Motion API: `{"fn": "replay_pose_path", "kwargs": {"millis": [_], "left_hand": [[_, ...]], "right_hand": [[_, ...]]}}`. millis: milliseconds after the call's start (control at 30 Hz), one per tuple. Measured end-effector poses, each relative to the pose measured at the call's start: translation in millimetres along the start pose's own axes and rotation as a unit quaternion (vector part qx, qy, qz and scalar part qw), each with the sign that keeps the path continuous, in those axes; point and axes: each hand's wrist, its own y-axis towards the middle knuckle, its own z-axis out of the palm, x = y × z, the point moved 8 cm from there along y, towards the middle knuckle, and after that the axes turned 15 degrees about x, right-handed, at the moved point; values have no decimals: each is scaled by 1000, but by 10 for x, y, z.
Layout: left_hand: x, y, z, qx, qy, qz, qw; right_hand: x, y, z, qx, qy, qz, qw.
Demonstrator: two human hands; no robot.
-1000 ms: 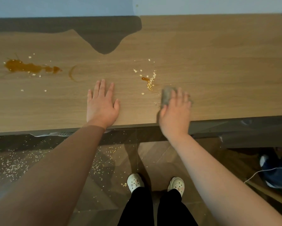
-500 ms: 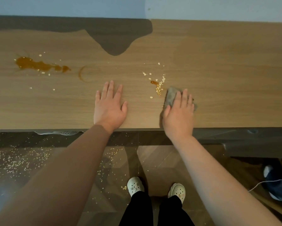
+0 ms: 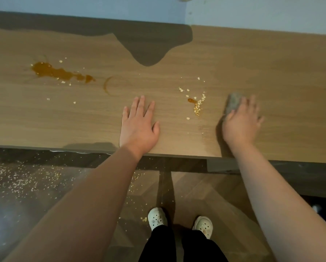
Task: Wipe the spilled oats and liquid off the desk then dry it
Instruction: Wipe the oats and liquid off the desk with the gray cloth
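My right hand [image 3: 241,121] presses a grey cloth [image 3: 233,104] flat onto the wooden desk [image 3: 271,72], fingers spread over it; only the cloth's far end shows. A small pile of oats [image 3: 197,107] with a brown drop [image 3: 191,100] lies a little left of the cloth. My left hand [image 3: 138,125] rests flat on the desk, left of the oats, holding nothing. A long brown liquid spill [image 3: 58,72] with a few oat flakes and a faint ring mark [image 3: 109,87] lies at the left.
The desk's front edge [image 3: 177,155] runs just under my wrists. Many oats are scattered on the floor [image 3: 16,178] at the lower left. My feet in white clogs [image 3: 157,218] stand below. A dark shadow [image 3: 147,46] falls on the desk's back.
My right hand has slid the cloth to the right, away from the oat pile, which it touched before. My left hand has stayed flat in place.
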Motion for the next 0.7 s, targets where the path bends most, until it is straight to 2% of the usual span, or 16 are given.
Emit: {"fn": "replay_pose_path", "kwargs": {"millis": [67,100,233,300,400,500,533,600,700], "left_hand": [[11,1,-10,-2,-4,-2,1000],[14,0,-13,-1,-9,0,1000],[14,-13,-20,1,-27,11,1000],[21,11,-65,-12,-58,7,998],[1,134,-185,-44,-92,-4,995],[-87,383,-263,-42,-96,1,994],[-115,476,-285,-38,-94,1,995],[-145,637,-312,-30,-83,-7,996],[-151,752,-275,-11,-45,-28,999]], "right_hand": [[-69,101,-47,-3,59,75,995],[50,94,-35,5,66,71,995],[462,-79,96,43,-39,-118,991],[292,54,-7,40,-66,-146,986],[34,648,-230,22,-4,-62,998],[259,976,-235,31,49,-14,998],[389,961,-195,33,38,-36,998],[567,799,-110,28,-8,-134,991],[456,750,-143,42,-90,-253,962]]}}
